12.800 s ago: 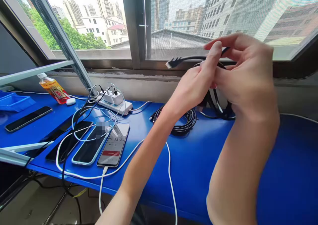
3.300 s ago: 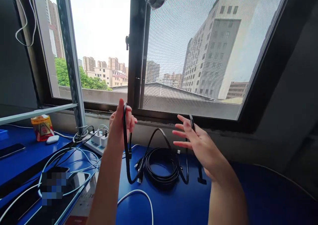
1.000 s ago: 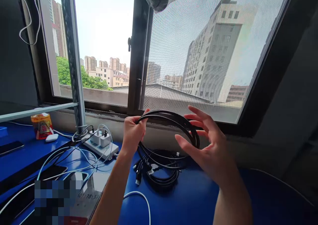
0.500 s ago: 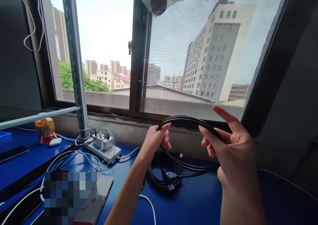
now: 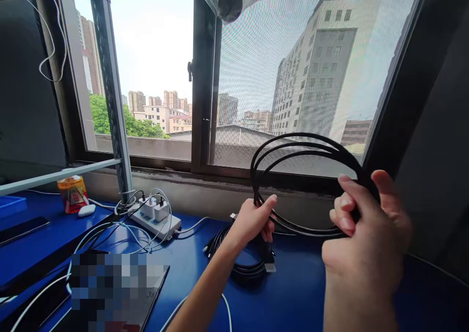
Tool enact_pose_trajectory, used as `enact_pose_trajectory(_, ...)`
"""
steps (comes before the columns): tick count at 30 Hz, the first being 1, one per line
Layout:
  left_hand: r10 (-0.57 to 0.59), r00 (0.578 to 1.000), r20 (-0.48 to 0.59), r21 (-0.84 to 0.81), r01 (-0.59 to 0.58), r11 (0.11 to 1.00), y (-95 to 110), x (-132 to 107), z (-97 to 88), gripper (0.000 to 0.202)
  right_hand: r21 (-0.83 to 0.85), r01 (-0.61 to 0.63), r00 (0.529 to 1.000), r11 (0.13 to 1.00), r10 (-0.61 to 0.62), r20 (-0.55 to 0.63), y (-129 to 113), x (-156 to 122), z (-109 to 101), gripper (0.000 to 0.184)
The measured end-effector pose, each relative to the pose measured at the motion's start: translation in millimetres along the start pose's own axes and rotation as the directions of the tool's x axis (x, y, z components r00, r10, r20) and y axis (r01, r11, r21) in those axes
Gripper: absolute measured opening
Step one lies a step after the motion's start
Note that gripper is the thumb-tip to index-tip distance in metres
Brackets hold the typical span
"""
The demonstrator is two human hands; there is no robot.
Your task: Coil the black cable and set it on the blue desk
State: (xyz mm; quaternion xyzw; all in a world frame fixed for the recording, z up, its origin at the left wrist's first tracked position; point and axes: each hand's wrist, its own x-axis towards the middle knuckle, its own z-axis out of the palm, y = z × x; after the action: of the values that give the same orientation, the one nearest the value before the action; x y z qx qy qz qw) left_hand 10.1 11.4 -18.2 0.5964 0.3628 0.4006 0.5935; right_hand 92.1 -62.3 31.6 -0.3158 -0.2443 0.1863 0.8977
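Since half-second-earlier frame, black cable (image 5: 304, 151) rounding into fuller loops. My left hand (image 5: 252, 222) pinching strands; right hand (image 5: 366, 224) clasping opposite side, both above cable bundle (image 5: 242, 268). Risk: loosening pinch springing loops apart.

Both hands are raised apart, the left hand (image 5: 252, 219) pinching, the right hand (image 5: 366, 234) curled shut.

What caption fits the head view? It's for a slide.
Both hands, left hand and right hand, hold a coiled black cable above a blue table by a window.
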Motion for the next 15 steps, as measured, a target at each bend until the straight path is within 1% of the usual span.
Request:
enact_pose_trajectory(2,-0.02,0.998,0.066,-0.025,0.021,0.999,-4,-1,2.3,0.049,-0.021,0.047,0.999,0.999,-0.047,0.007,1,-3,0,0.035)
enact_pose_trajectory(3,-0.017,0.995,0.097,-0.038,0.021,0.999,-5,-1,2.7,0.051,-0.039,0.092,0.996,0.995,-0.091,0.022,2,-5,0,0.033)
enact_pose_trajectory(5,-0.023,0.985,0.168,-0.072,0.036,0.997,-8,-3,2.2,0.05,-0.082,0.193,0.98,0.978,-0.187,0.074,6,-8,0,0.028)
enact_pose_trajectory(7,-0.034,0.971,0.235,-0.108,0.061,0.992,-10,-3,0.8,0.045,-0.114,0.26,0.96,0.959,-0.244,0.139,11,-10,1,0.024)
enact_pose_trajectory(9,-0.03,0.954,0.297,-0.137,0.074,0.988,-11,-1,-0.9,0.042,-0.117,0.281,0.947,0.953,-0.256,0.194,18,-11,2,0.021)
enact_pose_trajectory(11,-0.028,0.937,0.349,-0.151,0.086,0.985,-12,0,-2.4,0.044,-0.083,0.271,0.941,0.959,-0.246,0.231,23,-11,3,0.021)
enact_pose_trajectory(13,-0.052,0.913,0.404,-0.165,0.128,0.978,-11,1,-2.9,0.05,-0.034,0.254,0.942,0.967,-0.239,0.238,26,-11,4,0.023)
enact_pose_trajectory(15,-0.079,0.902,0.425,-0.185,0.172,0.968,-9,1,-2.1,0.06,0.029,0.249,0.945,0.968,-0.249,0.211,27,-10,5,0.023)
